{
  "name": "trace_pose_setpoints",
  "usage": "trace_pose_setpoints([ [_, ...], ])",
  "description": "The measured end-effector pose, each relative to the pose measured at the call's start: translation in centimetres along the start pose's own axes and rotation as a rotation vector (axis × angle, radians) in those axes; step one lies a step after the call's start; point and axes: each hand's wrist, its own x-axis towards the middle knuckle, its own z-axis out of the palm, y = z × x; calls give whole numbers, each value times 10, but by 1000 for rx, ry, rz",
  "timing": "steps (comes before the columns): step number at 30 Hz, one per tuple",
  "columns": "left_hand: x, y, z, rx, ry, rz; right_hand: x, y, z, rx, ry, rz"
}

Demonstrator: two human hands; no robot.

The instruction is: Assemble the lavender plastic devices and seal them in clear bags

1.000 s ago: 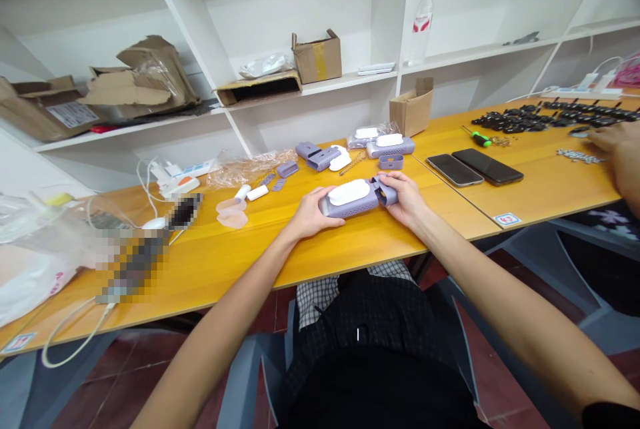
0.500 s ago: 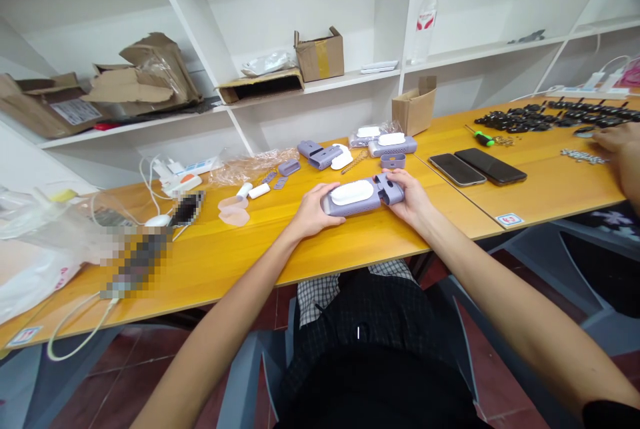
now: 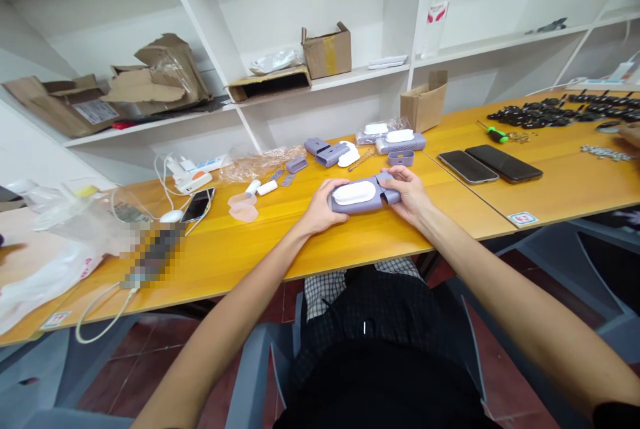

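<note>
Low over the table's front, my left hand grips the left end of a purple plastic housing. A white oval part sits on the housing's top face. My right hand pinches a purple end piece at the right end of the housing; a narrow dark gap shows between the two, and fingers cover part of the joint. Behind my hands lie a small purple cap, a spring-like coil and another white oval part.
Other purple housings lie at the back. White cylinders and translucent pads are to the left. Two phones, a green screwdriver and several black parts lie right. Another person's hand shows at the right edge.
My right hand has moved the end piece closer to the housing, so the gap between them is narrower. The whole view has shifted slightly, with the table scene appearing further right.
</note>
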Motion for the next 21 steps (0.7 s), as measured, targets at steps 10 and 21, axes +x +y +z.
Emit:
trace_pose_setpoints([
  [10,3,6,2,31,29,7,3,-4,3,19,85,142],
  [21,0,4,-3,107,23,-18,-3,-8,6,-83,-40,265],
])
